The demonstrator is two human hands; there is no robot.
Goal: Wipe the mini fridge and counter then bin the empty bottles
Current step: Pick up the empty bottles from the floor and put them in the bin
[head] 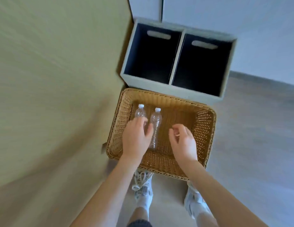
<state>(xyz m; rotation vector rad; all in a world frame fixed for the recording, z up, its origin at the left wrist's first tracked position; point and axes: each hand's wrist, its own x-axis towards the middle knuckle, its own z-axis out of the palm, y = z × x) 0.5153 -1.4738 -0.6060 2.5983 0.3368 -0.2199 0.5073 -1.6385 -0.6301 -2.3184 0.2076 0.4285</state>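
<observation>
Two clear empty plastic bottles with white caps lie side by side in a brown wicker basket (203,122) on the floor. The left bottle (140,112) is partly hidden under my left hand (136,138), whose fingers are spread over its lower part. The right bottle (155,123) lies just right of that hand, with the thumb at its side. My right hand (184,140) hovers above the basket's middle with curled fingers apart, holding nothing.
A grey two-compartment bin (176,56) with dark insides stands just beyond the basket. A tall olive panel (52,79) rises on the left. Grey floor (257,136) spreads to the right. My feet in white sneakers (142,185) stand in front of the basket.
</observation>
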